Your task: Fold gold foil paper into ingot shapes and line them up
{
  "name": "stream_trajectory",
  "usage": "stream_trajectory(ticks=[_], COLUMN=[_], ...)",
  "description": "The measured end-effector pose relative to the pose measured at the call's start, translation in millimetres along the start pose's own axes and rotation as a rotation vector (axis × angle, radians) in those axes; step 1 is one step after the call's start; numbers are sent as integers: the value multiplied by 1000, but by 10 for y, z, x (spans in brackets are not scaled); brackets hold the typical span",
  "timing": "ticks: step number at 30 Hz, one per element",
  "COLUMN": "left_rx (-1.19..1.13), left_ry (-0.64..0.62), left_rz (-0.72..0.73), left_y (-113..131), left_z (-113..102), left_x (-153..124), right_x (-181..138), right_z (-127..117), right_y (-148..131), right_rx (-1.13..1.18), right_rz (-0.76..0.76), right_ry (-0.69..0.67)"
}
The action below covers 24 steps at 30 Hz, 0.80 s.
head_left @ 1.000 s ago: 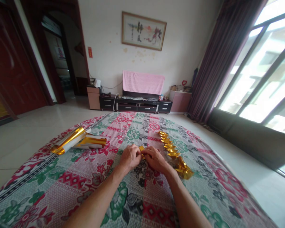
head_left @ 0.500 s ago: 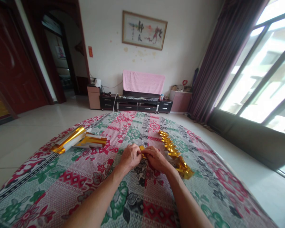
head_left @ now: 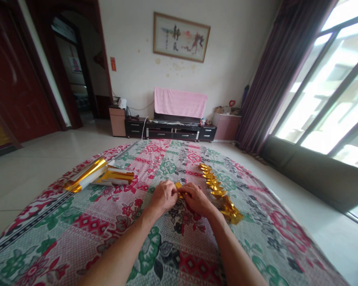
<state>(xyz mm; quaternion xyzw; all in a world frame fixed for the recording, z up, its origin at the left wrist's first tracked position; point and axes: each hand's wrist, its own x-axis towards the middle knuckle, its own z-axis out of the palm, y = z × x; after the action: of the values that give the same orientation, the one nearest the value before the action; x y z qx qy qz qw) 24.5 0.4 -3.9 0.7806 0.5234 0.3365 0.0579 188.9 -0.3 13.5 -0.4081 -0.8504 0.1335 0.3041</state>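
Observation:
My left hand point(head_left: 163, 197) and my right hand point(head_left: 196, 199) meet over the flowered cloth point(head_left: 77, 234), fingers pinched together on a small piece of gold foil paper point(head_left: 179, 186). Only its yellow top edge shows between the thumbs. Just right of my right hand runs a row of folded gold paper pieces point(head_left: 217, 188), from the far middle of the cloth down to a heap near my right wrist. A stack of flat gold foil sheets point(head_left: 98, 176) lies to the left, well apart from both hands.
The cloth covers a round surface whose edge drops to a tiled floor point(head_left: 32, 159). A dark TV cabinet point(head_left: 173, 131) with a pink towel stands at the far wall. Curtain and large window point(head_left: 330, 87) on the right, doorways on the left.
Hardly anything differs: both hands stay pinched on the gold paper at the same spot, with only slight finger shifts.

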Motion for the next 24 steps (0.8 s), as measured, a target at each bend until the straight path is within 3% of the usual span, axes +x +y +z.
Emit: stream_trajectory(ticks=[24], left_rx=[13], left_ry=[14], left_rz=[-5], left_y=[-15], left_z=[32], left_x=[13], right_x=[8], right_z=[-9], right_y=[-16], right_rx=[34], right_rz=[7], right_ry=[9])
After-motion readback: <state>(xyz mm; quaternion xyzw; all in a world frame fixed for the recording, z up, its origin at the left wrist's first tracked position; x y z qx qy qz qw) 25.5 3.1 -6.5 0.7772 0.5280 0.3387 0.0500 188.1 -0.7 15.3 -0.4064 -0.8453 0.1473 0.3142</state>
